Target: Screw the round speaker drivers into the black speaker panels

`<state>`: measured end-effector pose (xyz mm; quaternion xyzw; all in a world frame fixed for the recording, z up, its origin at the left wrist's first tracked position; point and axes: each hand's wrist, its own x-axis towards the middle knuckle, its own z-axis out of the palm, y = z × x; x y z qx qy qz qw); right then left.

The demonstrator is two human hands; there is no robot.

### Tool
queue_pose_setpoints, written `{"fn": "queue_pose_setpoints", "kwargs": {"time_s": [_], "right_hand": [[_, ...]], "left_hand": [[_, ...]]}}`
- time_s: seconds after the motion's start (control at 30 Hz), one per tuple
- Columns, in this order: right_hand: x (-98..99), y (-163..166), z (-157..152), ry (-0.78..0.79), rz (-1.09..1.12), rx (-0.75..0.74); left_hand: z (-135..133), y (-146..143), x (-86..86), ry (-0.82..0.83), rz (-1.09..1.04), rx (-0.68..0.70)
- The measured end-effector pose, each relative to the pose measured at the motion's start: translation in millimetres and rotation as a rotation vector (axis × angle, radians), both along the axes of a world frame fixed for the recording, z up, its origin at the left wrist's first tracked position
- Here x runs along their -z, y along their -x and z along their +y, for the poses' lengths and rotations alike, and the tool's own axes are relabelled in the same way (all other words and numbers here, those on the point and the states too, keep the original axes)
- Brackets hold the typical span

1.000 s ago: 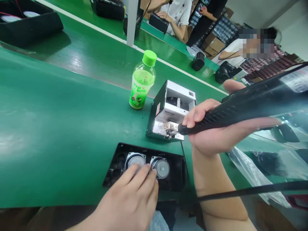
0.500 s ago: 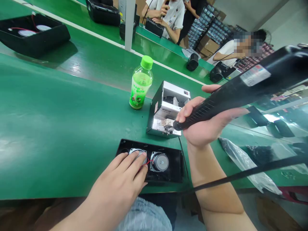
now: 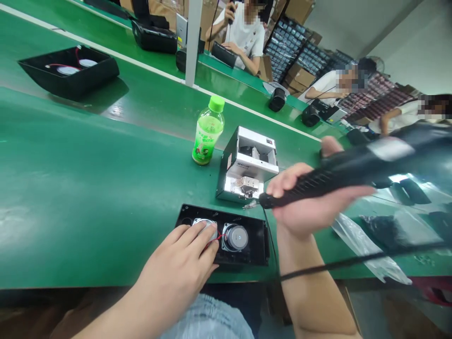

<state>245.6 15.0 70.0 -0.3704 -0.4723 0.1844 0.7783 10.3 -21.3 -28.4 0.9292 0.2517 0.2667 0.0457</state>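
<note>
My left hand (image 3: 185, 256) lies over the left part of a black speaker housing (image 3: 254, 249), fingers stretched out and resting on one round speaker (image 3: 199, 222), mostly covered. A second speaker (image 3: 236, 237) shows uncovered to its right, with red wires between them. My right hand (image 3: 307, 202) is closed around a black electric screwdriver (image 3: 325, 181), blurred by motion. Its tip (image 3: 250, 205) points left, just in front of a silver-and-black screw feeder (image 3: 247, 165) and above the housing's back edge. Whether a screw sits on the tip I cannot tell.
A green-capped drink bottle (image 3: 208, 132) stands left of the feeder. Farther left is another black housing (image 3: 72, 73) with speakers. A black cable (image 3: 367, 259) crosses my right forearm. Plastic bags (image 3: 370, 249) lie at right. Co-workers (image 3: 243, 37) sit across the green bench.
My right hand has drawn the screwdriver tip out of the feeder, toward me and the housing. My left hand stays on the speaker. The view has shifted slightly.
</note>
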Motion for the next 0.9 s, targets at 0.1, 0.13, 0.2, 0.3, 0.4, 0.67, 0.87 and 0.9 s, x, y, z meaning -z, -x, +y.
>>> {"fn": "queue_pose_setpoints", "kwargs": {"time_s": [0.1, 0.13, 0.2, 0.3, 0.4, 0.67, 0.87, 0.9], "right_hand": [[-15.0, 10, -38, 0.116, -0.03, -0.065], [-16.8, 15, -51, 0.153, -0.024, -0.057], [-12.9, 23, -75, 0.176, -0.008, -0.055], [5.0, 32, -98, 0.194, -0.036, -0.097], [20.1, 33, -106, 0.215, -0.046, -0.132], [33.7, 30, -93, 0.22, -0.076, -0.23], [38.8, 28, -87, 0.191, -0.122, -0.341], [39.1, 27, -88, 0.193, -0.124, -0.348]], "left_hand": [[0, 2, 0.7, -0.007, 0.005, 0.01], [0, 2, 0.8, -0.009, 0.01, 0.014], [0, 3, 0.6, -0.008, 0.013, 0.024], [1, 2, -0.2, 0.004, 0.019, 0.031], [2, 2, -0.9, 0.003, 0.023, 0.03], [0, 3, -1.1, 0.006, 0.019, 0.046], [0, 3, -1.5, 0.024, 0.018, 0.05], [0, 3, -1.3, 0.025, 0.015, 0.051]]}}
